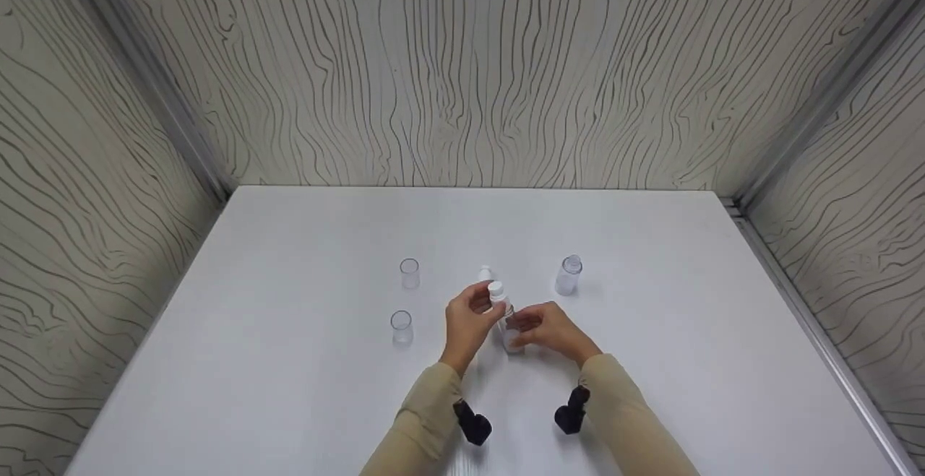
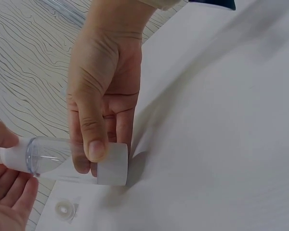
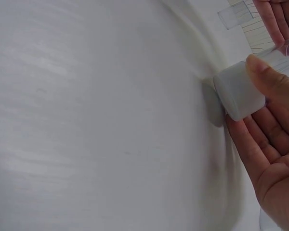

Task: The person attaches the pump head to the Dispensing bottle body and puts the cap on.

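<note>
Bottle [image 2: 58,158], clear between white ends, gripped by fingers [image 3: 244,139], clear cups [image 1: 402,332] nearby

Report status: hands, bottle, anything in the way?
Left hand holding white top; right hand gripping near white base. Bottle held between both. White piece close beyond left hand; no obstruction seen.
</note>
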`<state>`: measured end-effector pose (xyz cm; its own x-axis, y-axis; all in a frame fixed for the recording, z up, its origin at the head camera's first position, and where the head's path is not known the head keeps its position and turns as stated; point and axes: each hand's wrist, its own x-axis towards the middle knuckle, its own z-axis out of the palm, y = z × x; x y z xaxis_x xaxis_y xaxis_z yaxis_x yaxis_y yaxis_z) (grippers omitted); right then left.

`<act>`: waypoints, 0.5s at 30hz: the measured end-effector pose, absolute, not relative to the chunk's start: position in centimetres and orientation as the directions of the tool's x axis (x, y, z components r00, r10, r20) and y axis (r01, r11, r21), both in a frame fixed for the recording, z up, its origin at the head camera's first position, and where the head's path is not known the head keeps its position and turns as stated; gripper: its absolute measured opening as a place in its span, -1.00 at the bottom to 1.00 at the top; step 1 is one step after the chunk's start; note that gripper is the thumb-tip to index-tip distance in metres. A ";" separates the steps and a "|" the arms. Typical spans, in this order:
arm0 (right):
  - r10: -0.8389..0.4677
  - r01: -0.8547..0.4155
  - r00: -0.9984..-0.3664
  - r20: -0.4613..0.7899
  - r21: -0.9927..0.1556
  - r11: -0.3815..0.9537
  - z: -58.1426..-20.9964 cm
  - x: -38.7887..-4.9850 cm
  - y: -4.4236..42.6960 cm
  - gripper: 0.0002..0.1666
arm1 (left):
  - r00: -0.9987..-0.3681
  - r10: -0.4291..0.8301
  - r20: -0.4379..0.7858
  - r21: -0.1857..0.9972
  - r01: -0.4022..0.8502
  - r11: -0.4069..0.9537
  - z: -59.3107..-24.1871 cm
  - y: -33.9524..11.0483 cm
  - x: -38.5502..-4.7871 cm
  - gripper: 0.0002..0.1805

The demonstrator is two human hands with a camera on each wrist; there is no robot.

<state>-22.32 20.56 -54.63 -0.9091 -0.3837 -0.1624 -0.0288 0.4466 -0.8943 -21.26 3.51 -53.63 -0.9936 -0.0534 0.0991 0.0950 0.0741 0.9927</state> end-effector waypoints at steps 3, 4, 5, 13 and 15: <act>-0.388 -0.027 -0.907 -0.165 -0.896 0.443 -54.5 -22.2 20.6 -0.52 | -0.994 -0.052 0.091 0.993 0.087 0.081 -53.6 3.6 -21.3 -0.55; -0.390 -0.025 -0.906 -0.166 -0.897 0.441 -54.4 -22.2 20.6 -0.52 | -0.995 -0.051 0.091 0.993 0.087 0.077 -53.6 3.6 -21.3 -0.54; -0.391 -0.024 -0.905 -0.166 -0.899 0.437 -54.4 -22.2 20.6 -0.52 | -0.995 -0.052 0.090 0.994 0.086 0.074 -53.7 3.6 -21.3 -0.54; -0.398 -0.039 -0.905 -0.149 -0.903 0.428 -54.6 -22.3 20.7 -0.52 | -0.992 -0.095 0.086 0.993 0.078 0.085 -53.9 3.4 -21.1 -0.52; -0.397 -0.042 -0.906 -0.148 -0.901 0.431 -54.6 -22.3 20.7 -0.52 | -0.991 -0.111 0.071 0.993 0.060 0.098 -53.8 3.4 -21.0 -0.51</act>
<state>-22.34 20.68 -54.62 -0.9057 -0.3973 -0.1480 -0.0418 0.4311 -0.9013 -21.04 3.40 -53.82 -0.9913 -0.1112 0.0707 0.0599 0.0976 0.9934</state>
